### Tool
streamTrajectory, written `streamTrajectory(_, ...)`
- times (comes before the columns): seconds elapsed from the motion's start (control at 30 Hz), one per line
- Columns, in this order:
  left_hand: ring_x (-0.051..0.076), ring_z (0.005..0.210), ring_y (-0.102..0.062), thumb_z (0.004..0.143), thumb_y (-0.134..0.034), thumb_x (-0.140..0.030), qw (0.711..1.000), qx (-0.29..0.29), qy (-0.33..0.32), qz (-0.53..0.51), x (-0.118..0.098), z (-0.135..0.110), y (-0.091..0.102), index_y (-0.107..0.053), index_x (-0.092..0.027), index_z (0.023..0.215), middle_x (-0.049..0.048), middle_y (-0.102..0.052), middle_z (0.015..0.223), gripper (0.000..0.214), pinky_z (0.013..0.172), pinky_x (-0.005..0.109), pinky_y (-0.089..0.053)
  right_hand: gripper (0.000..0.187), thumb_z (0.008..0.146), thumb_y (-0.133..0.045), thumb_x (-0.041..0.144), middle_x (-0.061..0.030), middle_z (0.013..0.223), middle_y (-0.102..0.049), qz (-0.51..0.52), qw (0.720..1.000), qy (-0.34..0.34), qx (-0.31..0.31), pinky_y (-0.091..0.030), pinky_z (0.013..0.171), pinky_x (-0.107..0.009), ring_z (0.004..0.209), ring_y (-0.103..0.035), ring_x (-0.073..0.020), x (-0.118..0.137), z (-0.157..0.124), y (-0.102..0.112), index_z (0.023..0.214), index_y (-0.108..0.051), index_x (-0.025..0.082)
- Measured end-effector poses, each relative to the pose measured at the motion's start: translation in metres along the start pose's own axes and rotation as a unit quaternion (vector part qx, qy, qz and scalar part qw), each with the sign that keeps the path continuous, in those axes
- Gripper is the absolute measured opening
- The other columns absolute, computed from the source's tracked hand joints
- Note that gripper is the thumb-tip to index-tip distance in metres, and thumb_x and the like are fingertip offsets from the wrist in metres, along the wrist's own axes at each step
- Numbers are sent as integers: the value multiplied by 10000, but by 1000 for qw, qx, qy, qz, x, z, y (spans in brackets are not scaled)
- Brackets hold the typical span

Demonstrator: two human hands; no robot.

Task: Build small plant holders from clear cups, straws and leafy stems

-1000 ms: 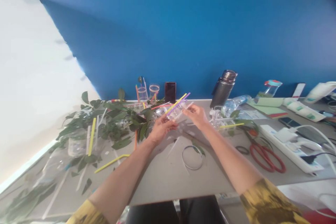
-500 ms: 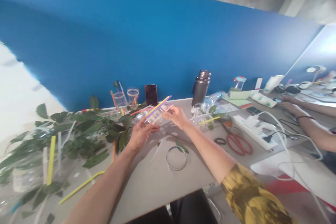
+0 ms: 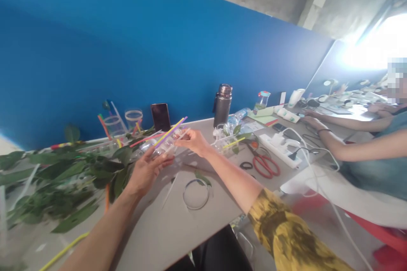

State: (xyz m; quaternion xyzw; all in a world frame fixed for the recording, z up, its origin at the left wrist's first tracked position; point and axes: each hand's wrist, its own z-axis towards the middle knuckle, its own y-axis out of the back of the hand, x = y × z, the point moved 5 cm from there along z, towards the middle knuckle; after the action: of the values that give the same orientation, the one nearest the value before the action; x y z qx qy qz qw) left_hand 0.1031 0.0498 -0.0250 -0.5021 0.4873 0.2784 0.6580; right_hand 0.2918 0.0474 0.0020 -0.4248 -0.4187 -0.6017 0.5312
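Note:
My left hand (image 3: 151, 171) is closed around the near side of a clear plastic piece (image 3: 170, 143) with rounded bumps. My right hand (image 3: 193, 142) pinches its right end, thumb and fingers together. Yellow and purple drinking straws (image 3: 171, 131) lie side by side along the piece, sloping up to the right, and a whitish straw runs near my right fingers. Its exact kind is blurred and partly hidden by my hands. A coil of thin wire (image 3: 196, 194) lies on the table in front of my hands. Leafy green twigs (image 3: 98, 167) are heaped beside my left hand.
Behind my hands stand clear cups (image 3: 133, 118), a phone (image 3: 160, 117) and a dark flask (image 3: 222, 106). Red-handled scissors (image 3: 266, 166), black tape (image 3: 246, 165) and a power strip (image 3: 280, 150) with cables lie right. A co-worker's arms (image 3: 337, 144) rest farther right.
The view has swung right, so things appear farther left and more of the co-worker shows. Both my hands keep their hold on the plastic piece and straws.

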Motion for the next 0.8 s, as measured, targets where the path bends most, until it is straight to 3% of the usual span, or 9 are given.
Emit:
streamTrajectory(0.17, 270, 840, -786, 666, -905, -149, 1000, -15, 4, -9, 0, 2, 3, -654, -126, 1225, 89, -785, 914, 613, 813, 394, -646, 455, 702, -851, 646, -27, 867, -736, 0, 1000, 11, -4, -514, 768, -361, 906, -671, -243, -1, 1, 1, 907, -762, 250)
streamTrajectory(0.37, 261, 880, -790, 659, -912, -158, 1000, -10, -10, -1, 0, 3, 3, -642, -192, 1242, 58, -791, 948, 643, 825, 399, -650, 384, 706, -836, 616, -40, 976, -755, -73, 995, 38, -57, -511, 793, -343, 971, -660, -248, 5, -2, 2, 766, -751, 246)
streamTrajectory(0.57, 214, 833, -776, 633, -912, -159, 999, 13, -28, -30, -3, 3, 4, -666, -163, 1183, 68, -786, 962, 603, 823, 351, -624, 435, 789, -731, 654, -71, 1084, -778, 26, 997, 63, -33, -513, 869, -366, 1049, -681, -263, 13, -6, 3, 882, -772, 231)
streamTrajectory(0.67, 204, 847, -774, 650, -895, -151, 999, 15, -15, -31, -1, 3, 5, -673, -156, 1172, 79, -789, 1001, 567, 823, 329, -609, 376, 778, -765, 584, -81, 1220, -760, -6, 996, 78, -37, -502, 902, -370, 1108, -672, -272, 17, -7, 7, 719, -711, 217)
streamTrajectory(0.8, 213, 849, -773, 661, -895, -173, 999, 28, -11, -39, 3, 2, 4, -666, -153, 1183, 88, -786, 1012, 571, 818, 342, -600, 379, 769, -776, 557, -91, 1192, -763, -53, 992, 99, -62, -506, 890, -382, 1073, -678, -273, 20, -8, 11, 643, -688, 211)
